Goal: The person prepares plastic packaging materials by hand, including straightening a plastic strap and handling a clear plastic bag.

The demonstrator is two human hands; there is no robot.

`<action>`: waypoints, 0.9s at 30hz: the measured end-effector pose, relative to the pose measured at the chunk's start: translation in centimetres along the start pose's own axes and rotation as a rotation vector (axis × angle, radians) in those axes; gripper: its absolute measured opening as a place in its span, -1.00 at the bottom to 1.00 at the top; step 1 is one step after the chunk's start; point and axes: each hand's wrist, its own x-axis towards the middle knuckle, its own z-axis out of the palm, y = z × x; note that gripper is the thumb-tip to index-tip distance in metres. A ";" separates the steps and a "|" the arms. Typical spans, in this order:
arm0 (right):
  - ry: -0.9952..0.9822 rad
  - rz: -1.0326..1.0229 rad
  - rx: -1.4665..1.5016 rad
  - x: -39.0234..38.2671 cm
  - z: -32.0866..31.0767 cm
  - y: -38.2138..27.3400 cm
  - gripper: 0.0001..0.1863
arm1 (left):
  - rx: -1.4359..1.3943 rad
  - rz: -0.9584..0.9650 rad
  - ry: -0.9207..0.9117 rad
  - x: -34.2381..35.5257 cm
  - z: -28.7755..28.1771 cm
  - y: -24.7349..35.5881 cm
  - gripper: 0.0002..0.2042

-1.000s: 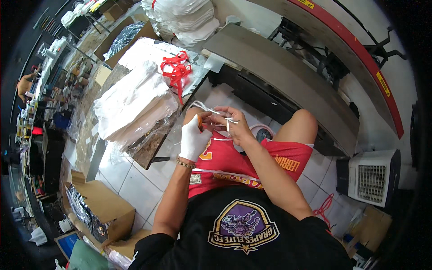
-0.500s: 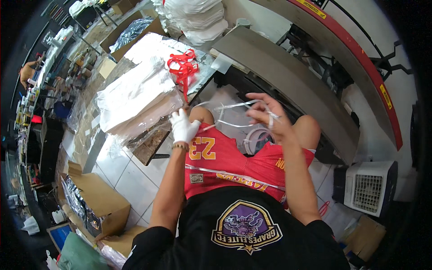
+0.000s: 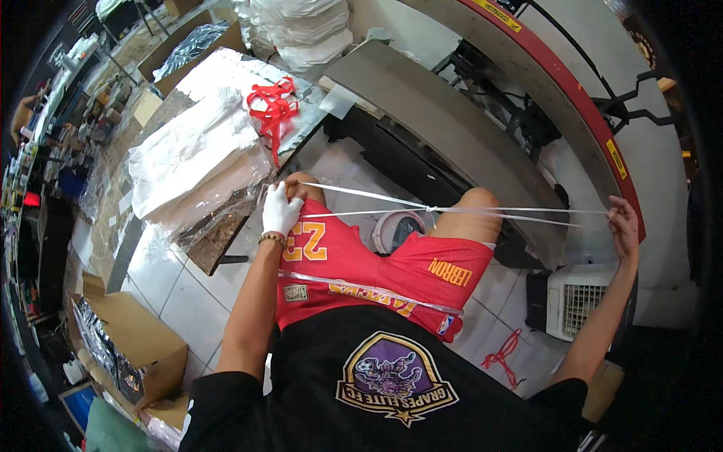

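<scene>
Holding white ribbon [image 3: 459,209] taut: left fingers [image 3: 294,190] pinching it, right fingers [image 3: 623,217] curled; can't tell if pinching or hooked. Knot [image 3: 431,209] between them. Even tension on both strands should keep it steady.

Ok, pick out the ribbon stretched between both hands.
The white ribbon, taut from left hand to right hand; the table ribbon and floor ribbon are red and not held.

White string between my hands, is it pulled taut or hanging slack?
Taut: the string runs in nearly straight strands between the left hand and the raised right hand, without sagging.
</scene>
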 end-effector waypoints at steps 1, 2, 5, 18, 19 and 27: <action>-0.013 -0.003 0.004 0.3 0.3 -0.1 -0.67 | 0.006 -0.010 0.007 0.0 -0.1 -0.1 -0.58; 0.034 -0.054 -0.017 0.7 0.6 -0.4 -0.67 | -0.023 -0.021 0.037 -0.1 -0.1 -0.1 -0.55; 0.158 -0.098 -0.082 1.2 3.2 -1.1 -0.64 | 0.077 -0.034 0.051 0.0 -0.7 -2.6 -0.48; -0.086 -0.013 -0.298 0.6 -4.3 4.5 -0.72 | -0.953 -0.237 -0.638 -1.3 -13.1 -6.5 -0.54; -0.074 -0.020 -0.317 0.8 -4.3 5.0 -0.72 | -1.033 -0.325 -0.544 -0.7 -14.9 -6.7 -0.54; 0.351 0.024 0.119 -4.7 0.8 3.4 -0.67 | 0.093 -0.193 0.327 8.5 -15.5 -12.1 -0.49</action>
